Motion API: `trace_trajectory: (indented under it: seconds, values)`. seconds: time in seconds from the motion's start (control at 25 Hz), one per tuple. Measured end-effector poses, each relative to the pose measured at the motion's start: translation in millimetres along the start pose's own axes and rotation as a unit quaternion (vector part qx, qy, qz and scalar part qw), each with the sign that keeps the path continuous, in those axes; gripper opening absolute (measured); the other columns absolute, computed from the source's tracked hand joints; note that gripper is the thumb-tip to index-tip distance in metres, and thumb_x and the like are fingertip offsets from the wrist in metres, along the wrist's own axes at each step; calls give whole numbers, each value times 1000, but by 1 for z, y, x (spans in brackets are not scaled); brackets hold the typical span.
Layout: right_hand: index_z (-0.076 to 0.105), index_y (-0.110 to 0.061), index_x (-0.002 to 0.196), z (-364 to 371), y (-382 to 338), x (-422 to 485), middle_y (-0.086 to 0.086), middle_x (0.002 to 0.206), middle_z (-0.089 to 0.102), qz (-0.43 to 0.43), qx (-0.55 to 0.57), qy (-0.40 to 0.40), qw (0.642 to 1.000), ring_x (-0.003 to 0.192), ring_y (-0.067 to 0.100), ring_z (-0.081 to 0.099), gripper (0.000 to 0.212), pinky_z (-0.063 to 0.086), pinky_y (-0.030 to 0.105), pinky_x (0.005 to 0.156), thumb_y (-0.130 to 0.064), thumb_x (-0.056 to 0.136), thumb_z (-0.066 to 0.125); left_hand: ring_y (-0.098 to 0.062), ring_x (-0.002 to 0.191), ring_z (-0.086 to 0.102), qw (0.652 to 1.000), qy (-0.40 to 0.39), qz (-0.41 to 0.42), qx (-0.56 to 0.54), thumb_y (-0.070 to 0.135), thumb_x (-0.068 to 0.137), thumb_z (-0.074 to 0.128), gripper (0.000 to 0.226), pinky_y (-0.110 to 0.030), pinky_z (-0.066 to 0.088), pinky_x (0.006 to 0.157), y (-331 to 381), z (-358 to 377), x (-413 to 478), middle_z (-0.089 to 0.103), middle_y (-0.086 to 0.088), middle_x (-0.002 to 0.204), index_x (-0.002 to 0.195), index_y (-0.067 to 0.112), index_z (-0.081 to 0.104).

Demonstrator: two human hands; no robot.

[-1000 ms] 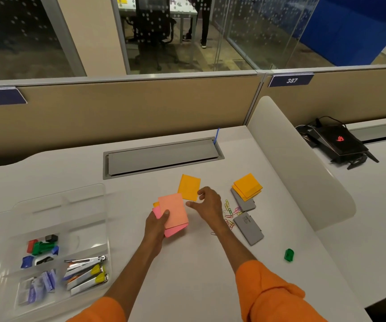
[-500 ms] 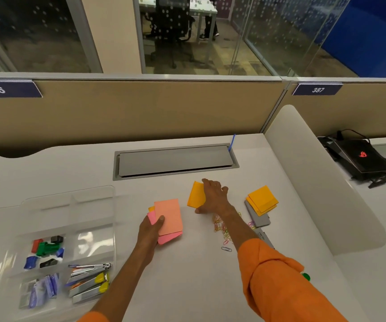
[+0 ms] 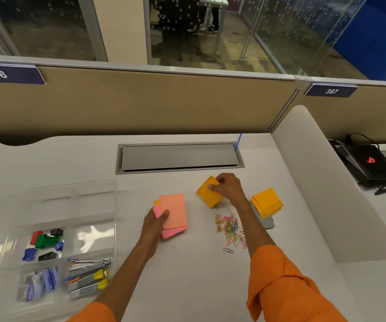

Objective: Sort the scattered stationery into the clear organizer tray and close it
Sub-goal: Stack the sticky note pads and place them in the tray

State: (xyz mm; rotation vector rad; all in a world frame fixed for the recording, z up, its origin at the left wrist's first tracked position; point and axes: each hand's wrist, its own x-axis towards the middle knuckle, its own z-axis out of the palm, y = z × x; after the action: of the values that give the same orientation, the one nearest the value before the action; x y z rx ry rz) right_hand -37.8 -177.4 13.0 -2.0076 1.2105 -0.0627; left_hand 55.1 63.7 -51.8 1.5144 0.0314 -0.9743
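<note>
While our left hand [image 3: 157, 223] grips three stacked pads [image 3: 173, 214], salmon over pink over orange, long axis running away from us, our right hand [image 3: 229, 188] pinches one orange pad [image 3: 208, 194], tilted with a corner pointing down at the desk [image 3: 187, 275]. Another orange stack [image 3: 267, 202] lies just right on a grey box [image 3: 266, 221]. Paper clips [image 3: 230, 228], too many to count, lie between our arms. The tray [image 3: 47, 194] sits far left.

White desk [image 3: 187, 282] has the clear organizer tray [image 3: 71, 189] near its front-left corner, grey cable hatch [image 3: 180, 156] along the far edge. Loose paper clips [image 3: 229, 228] right of middle, beside what looks like a grey pad [image 3: 266, 223].
</note>
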Motion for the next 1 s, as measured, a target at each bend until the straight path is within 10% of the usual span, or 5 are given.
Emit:
trace_trajectory:
  seconds: [0.16, 0.32, 0.44, 0.68, 1.0]
  values:
    - [60, -7, 107, -10, -2, -45, 16, 104, 64, 86, 321, -40, 942, 92, 29, 63, 37, 56, 38, 75, 1, 74, 76, -32, 108, 62, 999, -13, -18, -23, 19, 96, 56, 36, -48, 54, 89, 4, 17, -6, 61, -13, 125, 131, 17, 49]
    - [56, -5, 114, 7, 1, -80, 19, 101, 67, 99, 381, -68, 917, 86, 27, 67, 45, 59, 33, 65, 9, 74, 72, -35, 111, 60, 996, -36, -43, -76, 34, 97, 51, 43, -51, 53, 90, 10, 44, -19, 60, -12, 126, 136, 16, 44]
    - [54, -10, 116, 25, 11, -96, 14, 108, 65, 66, 313, -17, 947, 92, 24, 64, 47, 58, 32, 64, -4, 76, 75, -40, 115, 59, 990, -74, -76, -97, 58, 84, 50, 69, -58, 50, 94, 14, 60, -23, 57, -13, 132, 141, 19, 41]
    - [53, -13, 116, 38, 22, -114, 3, 100, 64, 24, 158, 40, 986, 84, 15, 60, 51, 50, 19, 62, -27, 75, 80, -28, 104, 64, 996, -86, 16, -7, 27, 91, 62, 41, -39, 58, 77, 3, 75, -31, 59, -11, 130, 129, 22, 46]
    - [48, -2, 119, -55, 98, -64, 19, 122, 51, 173, 34, 222, 959, 113, 38, 49, 67, 44, 41, 86, -42, 74, 78, -34, 108, 61, 997, -76, -16, -15, 25, 93, 60, 47, -47, 54, 84, -5, 86, -25, 58, -11, 129, 137, 18, 43]
